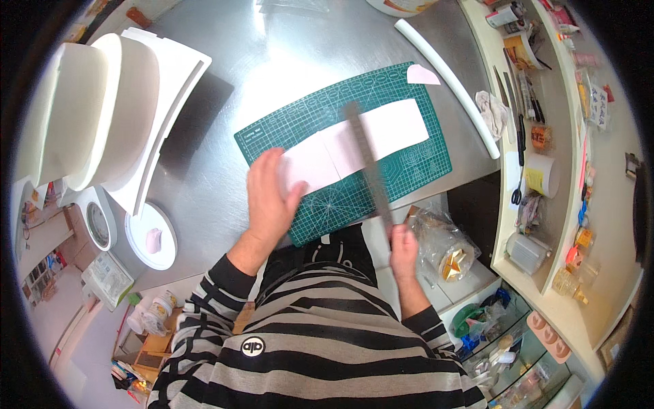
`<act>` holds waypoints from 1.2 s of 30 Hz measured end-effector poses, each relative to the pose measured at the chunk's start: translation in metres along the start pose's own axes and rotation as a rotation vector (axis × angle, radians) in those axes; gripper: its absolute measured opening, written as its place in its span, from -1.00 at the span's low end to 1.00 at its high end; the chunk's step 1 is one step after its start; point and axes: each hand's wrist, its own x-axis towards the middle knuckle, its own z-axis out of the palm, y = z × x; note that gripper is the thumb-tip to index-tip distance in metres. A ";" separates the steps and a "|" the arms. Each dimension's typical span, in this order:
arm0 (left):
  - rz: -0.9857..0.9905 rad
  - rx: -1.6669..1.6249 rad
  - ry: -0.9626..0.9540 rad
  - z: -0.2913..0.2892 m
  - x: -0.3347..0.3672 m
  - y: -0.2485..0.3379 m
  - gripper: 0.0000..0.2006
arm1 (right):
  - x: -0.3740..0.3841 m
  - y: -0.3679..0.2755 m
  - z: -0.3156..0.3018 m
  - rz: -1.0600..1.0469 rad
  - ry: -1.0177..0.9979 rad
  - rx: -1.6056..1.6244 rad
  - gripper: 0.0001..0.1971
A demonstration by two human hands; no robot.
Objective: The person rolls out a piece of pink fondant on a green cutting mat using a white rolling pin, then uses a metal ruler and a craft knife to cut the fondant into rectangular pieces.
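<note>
While our left hand [268, 198] lies over the left end of a pale pink strip [339, 148], its thumb stands well apart from the other fingers, spread wide rather than closed. We cannot tell how firmly those fingers press. Our right hand [403, 253] is closed around the near end of a long flat tool [371, 167], its fingers wrapped narrow about it. The tool slants away from us across the strip, its far end pointing up and a little left; it is blurred, so we cannot tell whether it touches the strip or hangs just above it.

The strip lies on a green cutting mat [327, 213], tilted so that its right end sits farther from us, and a thin line crosses it between our left hand and the tool. At the mat's far right corner we see a small pink scrap [423, 74], and just beyond it a curved white rod [446, 85] on the metal counter [214, 228]. To our left, a round white plate [167, 253] carries a pink lump [154, 240], near a group of tall white rounded forms [126, 102]. On our right, a crumpled cloth [492, 114] lies beside the rod.
</note>
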 end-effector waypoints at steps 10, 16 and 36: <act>-0.561 0.027 -0.104 0.036 -0.001 -0.038 -0.65 | 0.159 0.019 -0.139 -0.312 0.375 -0.359 -0.61; -0.649 -0.103 -0.022 0.020 0.002 0.036 -0.76 | 0.226 0.023 -0.167 -0.372 0.225 -0.419 -0.54; -0.930 -0.438 0.382 0.014 0.018 -0.037 -0.70 | 0.257 0.021 -0.188 -0.371 0.166 -0.373 -0.56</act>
